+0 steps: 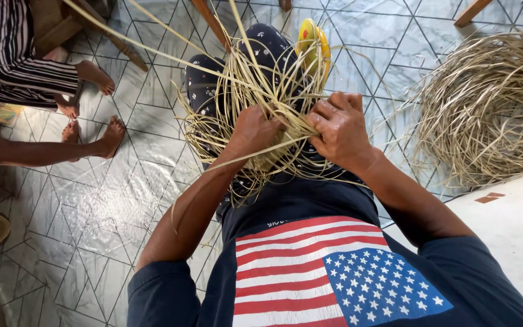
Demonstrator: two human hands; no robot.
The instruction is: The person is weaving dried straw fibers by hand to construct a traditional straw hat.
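Gripping from both sides, the two hands meet at the centre of the frame on a loose tangle of pale straw-coloured fibre strips (255, 91) that rests on the person's lap. The left hand (255, 129) is curled shut around a bunch of these strips, its fingertips buried in the weave and out of sight. The right hand (340, 127) is closed too, knuckles up, pinching strips against the woven core; what lies under its palm cannot be made out.

Long loose ends fan out toward the top edge of the frame and are cut off there. Beneath the tangle, dark spotted trousers (261, 48) show only in patches. A round yellow object (313, 42) at upper centre is partly screened by strips, and its kind is hard to tell.

At the right edge, a big heap of the same dry pale strips (491, 109) lies on the grey tiled floor (92, 200), partly cut off. In the upper left, another person's bare feet (101, 136) and a striped garment (13, 54) appear, the rest out of frame. At the bottom, a dark blue shirt with a flag print (310, 272) fills the foreground.
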